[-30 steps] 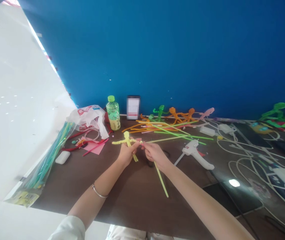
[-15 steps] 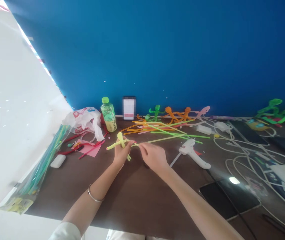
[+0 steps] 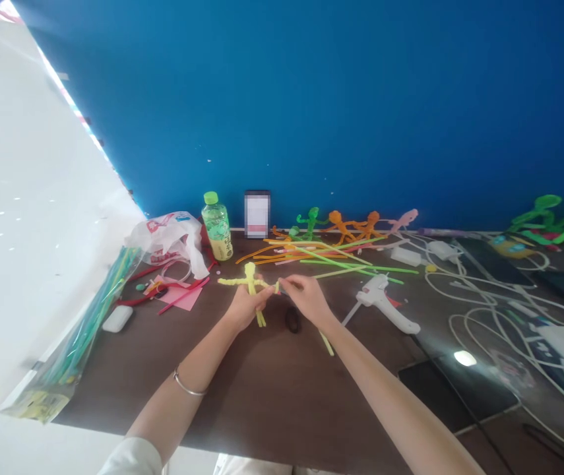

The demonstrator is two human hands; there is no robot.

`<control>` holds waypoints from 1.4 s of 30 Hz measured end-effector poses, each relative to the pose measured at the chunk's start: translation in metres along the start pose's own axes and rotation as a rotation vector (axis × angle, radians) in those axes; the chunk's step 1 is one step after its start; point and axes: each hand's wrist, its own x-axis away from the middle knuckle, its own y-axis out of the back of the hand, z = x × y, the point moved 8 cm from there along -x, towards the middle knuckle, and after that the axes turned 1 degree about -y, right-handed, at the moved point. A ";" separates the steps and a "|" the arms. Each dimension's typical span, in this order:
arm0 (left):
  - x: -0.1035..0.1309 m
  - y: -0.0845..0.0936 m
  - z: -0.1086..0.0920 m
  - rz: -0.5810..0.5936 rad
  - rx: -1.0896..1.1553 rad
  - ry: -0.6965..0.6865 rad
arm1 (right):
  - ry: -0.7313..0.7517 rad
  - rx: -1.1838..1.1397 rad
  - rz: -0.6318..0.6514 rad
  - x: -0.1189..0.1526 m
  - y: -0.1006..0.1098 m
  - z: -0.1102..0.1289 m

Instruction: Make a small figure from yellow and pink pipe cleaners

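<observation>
My left hand [image 3: 243,309] is closed around the lower body of a yellow pipe cleaner figure [image 3: 250,276], which stands upright with its round head on top, arms out sideways and legs hanging below the fingers. Just to its right, my right hand [image 3: 310,300] pinches a yellow pipe cleaner [image 3: 328,344] at the tip of the figure's right-hand arm. The loose end of this pipe cleaner comes out beneath my right wrist. A small dark looped object [image 3: 292,319] lies on the table between the hands; its kind is unclear.
Loose pipe cleaners [image 3: 331,254] lie behind the hands, with several finished figures [image 3: 338,227] along the blue wall. A glue gun [image 3: 383,303] and a tablet [image 3: 454,392] are on the right, among white cables. To the left are a bottle [image 3: 217,231] and a plastic bag [image 3: 167,241].
The figure has turned from tilted to upright and faces me more. My right hand has shifted slightly right, and the pipe cleaner's loose end now shows below its wrist.
</observation>
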 end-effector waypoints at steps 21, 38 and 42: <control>0.005 0.007 -0.007 -0.229 -0.356 -0.140 | 0.283 0.343 -0.059 0.051 0.005 0.034; 0.005 -0.010 0.015 -0.069 -0.024 0.017 | 0.093 0.141 0.057 0.047 -0.010 0.010; 0.006 0.002 0.010 -0.214 -0.207 -0.054 | 0.199 0.338 0.092 0.055 -0.009 0.026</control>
